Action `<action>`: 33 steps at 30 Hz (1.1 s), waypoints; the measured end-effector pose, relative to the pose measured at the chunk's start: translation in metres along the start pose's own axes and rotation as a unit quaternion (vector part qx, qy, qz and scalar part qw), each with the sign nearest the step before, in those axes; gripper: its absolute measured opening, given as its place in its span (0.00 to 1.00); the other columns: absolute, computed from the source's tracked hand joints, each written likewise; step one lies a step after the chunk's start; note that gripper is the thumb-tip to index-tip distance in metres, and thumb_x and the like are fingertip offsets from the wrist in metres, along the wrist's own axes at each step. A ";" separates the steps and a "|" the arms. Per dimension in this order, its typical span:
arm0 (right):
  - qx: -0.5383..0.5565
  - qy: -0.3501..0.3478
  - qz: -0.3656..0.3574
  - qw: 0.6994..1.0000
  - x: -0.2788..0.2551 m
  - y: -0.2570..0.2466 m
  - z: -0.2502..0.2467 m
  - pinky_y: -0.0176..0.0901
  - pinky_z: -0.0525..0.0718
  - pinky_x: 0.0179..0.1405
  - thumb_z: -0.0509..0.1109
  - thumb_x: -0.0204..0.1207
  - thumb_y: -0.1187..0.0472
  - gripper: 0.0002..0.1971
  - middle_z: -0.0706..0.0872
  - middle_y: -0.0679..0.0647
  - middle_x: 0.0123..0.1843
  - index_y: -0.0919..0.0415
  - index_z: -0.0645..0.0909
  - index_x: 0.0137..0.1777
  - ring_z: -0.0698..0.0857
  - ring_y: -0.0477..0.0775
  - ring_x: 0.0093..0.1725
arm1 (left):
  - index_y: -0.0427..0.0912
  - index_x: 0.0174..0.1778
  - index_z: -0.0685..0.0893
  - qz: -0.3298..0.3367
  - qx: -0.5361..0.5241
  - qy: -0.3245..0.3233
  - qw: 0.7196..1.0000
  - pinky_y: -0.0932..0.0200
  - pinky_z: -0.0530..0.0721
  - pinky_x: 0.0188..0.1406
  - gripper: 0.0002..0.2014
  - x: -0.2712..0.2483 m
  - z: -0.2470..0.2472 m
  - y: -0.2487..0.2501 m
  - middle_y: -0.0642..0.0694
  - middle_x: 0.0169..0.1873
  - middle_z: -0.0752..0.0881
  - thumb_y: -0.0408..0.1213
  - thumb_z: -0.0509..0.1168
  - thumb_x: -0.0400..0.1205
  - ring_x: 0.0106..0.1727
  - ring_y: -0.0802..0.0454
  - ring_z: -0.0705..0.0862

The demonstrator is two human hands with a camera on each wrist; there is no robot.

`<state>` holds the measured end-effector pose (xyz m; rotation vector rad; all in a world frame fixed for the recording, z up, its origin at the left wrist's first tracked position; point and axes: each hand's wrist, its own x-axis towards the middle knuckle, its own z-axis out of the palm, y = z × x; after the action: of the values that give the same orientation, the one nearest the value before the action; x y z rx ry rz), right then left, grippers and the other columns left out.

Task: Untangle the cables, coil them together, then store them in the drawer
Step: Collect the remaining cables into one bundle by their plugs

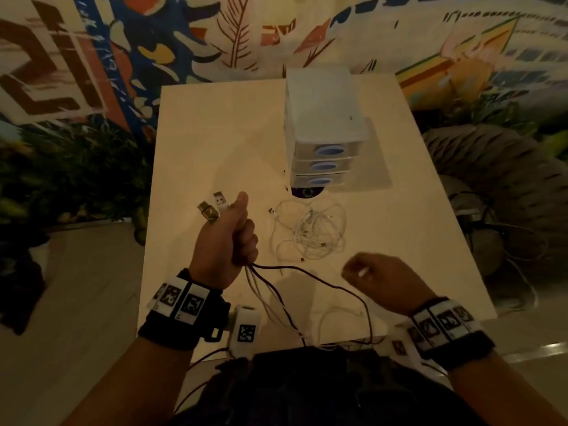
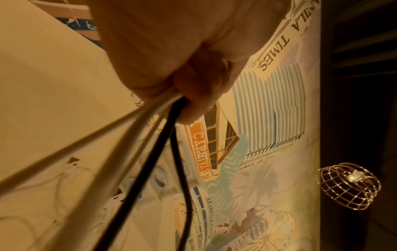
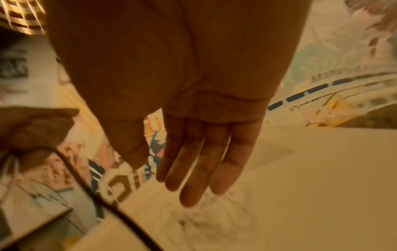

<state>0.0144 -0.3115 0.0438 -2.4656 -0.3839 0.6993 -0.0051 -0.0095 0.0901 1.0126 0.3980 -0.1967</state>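
My left hand [image 1: 227, 238] is raised over the table in a fist and grips a bundle of black and white cables [image 2: 150, 144]. A gold and a white USB plug [image 1: 215, 206] stick out above the thumb. The loose lengths [image 1: 285, 302] hang from the fist and trail over the table's near edge. A tangled pile of thin white cables [image 1: 310, 235] lies on the table in front of a small three-drawer unit [image 1: 322, 133], whose drawers are all shut. My right hand [image 1: 378, 278] hovers near that pile, fingers [image 3: 204, 161] straight, holding nothing.
The cream table [image 1: 215, 133] stands against a painted wall. A dark round object [image 1: 307, 192] sits at the foot of the drawer unit. A grey cushion [image 1: 507, 167] lies to the right, plants [image 1: 76, 173] to the left. A wire-cage lamp [image 2: 348, 186] is nearby.
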 end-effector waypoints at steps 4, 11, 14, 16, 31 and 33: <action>0.056 0.080 -0.146 0.984 0.073 -0.052 0.003 0.28 0.76 0.42 0.71 0.82 0.54 0.04 0.85 0.42 0.43 0.52 0.86 0.51 0.79 0.42 0.41 | 0.48 0.33 0.53 -0.024 0.022 0.032 0.999 0.59 0.49 0.22 0.27 0.012 0.000 -0.011 0.50 0.21 0.56 0.53 0.64 0.84 0.20 0.54 0.52; -0.191 0.051 -0.083 0.977 0.199 -0.071 0.053 0.51 0.78 0.54 0.65 0.80 0.44 0.14 0.87 0.51 0.54 0.48 0.85 0.58 0.83 0.60 0.56 | 0.51 0.30 0.59 -0.039 0.076 0.089 0.992 0.61 0.52 0.22 0.23 0.039 0.006 -0.025 0.51 0.21 0.57 0.50 0.64 0.85 0.19 0.54 0.53; -0.271 0.000 -0.036 0.962 0.219 -0.060 0.066 0.55 0.74 0.60 0.62 0.80 0.39 0.19 0.85 0.52 0.60 0.49 0.81 0.62 0.80 0.62 0.62 | 0.52 0.27 0.61 -0.045 0.086 0.094 0.991 0.62 0.53 0.21 0.24 0.044 0.007 -0.029 0.51 0.21 0.58 0.46 0.62 0.88 0.19 0.55 0.53; -0.280 -0.008 -0.026 0.960 0.228 -0.058 0.070 0.55 0.73 0.60 0.62 0.80 0.40 0.18 0.86 0.51 0.58 0.49 0.81 0.59 0.81 0.62 0.62 | 0.52 0.25 0.63 -0.046 0.088 0.098 0.990 0.64 0.56 0.20 0.25 0.047 0.007 -0.032 0.52 0.20 0.59 0.45 0.62 0.88 0.18 0.55 0.55; -0.198 -0.044 -0.042 0.978 0.202 -0.062 0.023 0.55 0.72 0.56 0.69 0.76 0.40 0.13 0.86 0.47 0.40 0.49 0.80 0.45 0.83 0.55 0.42 | 0.37 0.51 0.89 -0.096 0.213 0.177 0.956 0.58 0.65 0.23 0.19 0.090 -0.007 -0.071 0.49 0.18 0.67 0.51 0.63 0.88 0.16 0.52 0.65; -0.165 -0.046 -0.053 0.984 0.193 -0.057 0.015 0.52 0.73 0.54 0.70 0.74 0.44 0.09 0.87 0.47 0.41 0.49 0.81 0.45 0.85 0.54 0.44 | 0.50 0.55 0.91 -0.088 0.258 0.166 0.948 0.58 0.67 0.24 0.14 0.094 -0.006 -0.074 0.52 0.15 0.69 0.51 0.63 0.88 0.16 0.53 0.67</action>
<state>0.1586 -0.1817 -0.0114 -2.7016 -0.7105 0.7569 0.0541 -0.0407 -0.0096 1.5363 0.7712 -0.3031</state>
